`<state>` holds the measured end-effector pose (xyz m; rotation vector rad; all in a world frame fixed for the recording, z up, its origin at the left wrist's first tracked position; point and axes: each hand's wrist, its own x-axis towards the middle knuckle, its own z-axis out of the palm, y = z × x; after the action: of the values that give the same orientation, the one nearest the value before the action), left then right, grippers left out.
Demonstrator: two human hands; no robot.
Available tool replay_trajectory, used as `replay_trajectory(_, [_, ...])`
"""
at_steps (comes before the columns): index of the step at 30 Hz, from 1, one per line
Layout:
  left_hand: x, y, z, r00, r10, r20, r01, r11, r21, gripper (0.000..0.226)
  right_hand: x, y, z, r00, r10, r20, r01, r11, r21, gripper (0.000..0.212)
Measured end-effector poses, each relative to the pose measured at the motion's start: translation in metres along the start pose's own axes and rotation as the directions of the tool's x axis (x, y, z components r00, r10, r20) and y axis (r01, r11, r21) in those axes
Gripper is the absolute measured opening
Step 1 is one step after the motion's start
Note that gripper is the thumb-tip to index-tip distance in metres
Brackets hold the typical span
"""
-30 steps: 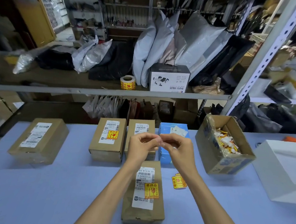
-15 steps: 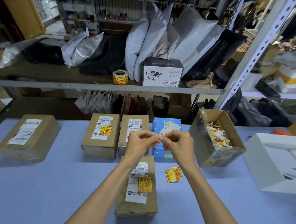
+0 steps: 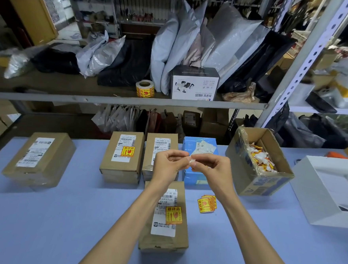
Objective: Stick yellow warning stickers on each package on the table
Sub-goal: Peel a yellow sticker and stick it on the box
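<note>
My left hand (image 3: 169, 165) and my right hand (image 3: 212, 171) meet above the table's middle and pinch one small whitish sticker piece (image 3: 191, 161) between their fingertips. Under my left forearm lies a brown package (image 3: 164, 240) with a yellow warning sticker (image 3: 173, 215) on its label. Behind stand a brown package (image 3: 124, 155) bearing a yellow sticker (image 3: 128, 151), a second brown package (image 3: 161, 146) partly hidden by my left hand, and a blue package (image 3: 197, 174). Far left sits another brown package (image 3: 39, 159) showing no yellow sticker. Loose yellow stickers (image 3: 206, 203) lie on the table.
An open cardboard box (image 3: 268, 181) of sticker scraps stands at the right, with a white box (image 3: 327, 196) beyond it. A roll of yellow stickers (image 3: 145, 88) sits on the shelf (image 3: 130, 102) behind the table, among mailer bags and a white carton (image 3: 195, 84).
Both hands stayed together, working the small piece between their fingertips. The view shifted slightly, so the packages sit a little lower left in frame.
</note>
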<state>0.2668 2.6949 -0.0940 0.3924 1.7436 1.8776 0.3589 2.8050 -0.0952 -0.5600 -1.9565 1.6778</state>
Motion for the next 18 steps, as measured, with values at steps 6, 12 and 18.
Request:
replay_trajectory(6, [-0.002,-0.009,0.005,0.997,0.039,0.065,-0.042,0.998,0.037,0.027,0.003,0.005,-0.008,0.998,0.060,-0.004,-0.060,0.998,0.001,0.016])
replay_trajectory(12, [0.002,-0.019,0.025,0.997,-0.012,0.079,0.010,1.000,0.030,0.027,0.001,0.013,-0.019,0.988,-0.081,-0.134,0.041,0.959,-0.279,0.006])
replay_trajectory(18, [0.006,-0.018,0.073,0.992,-0.003,0.130,-0.003,0.999,0.048,0.026,0.001,0.021,-0.056,0.942,-0.271,-0.198,0.108,0.802,-0.588,0.009])
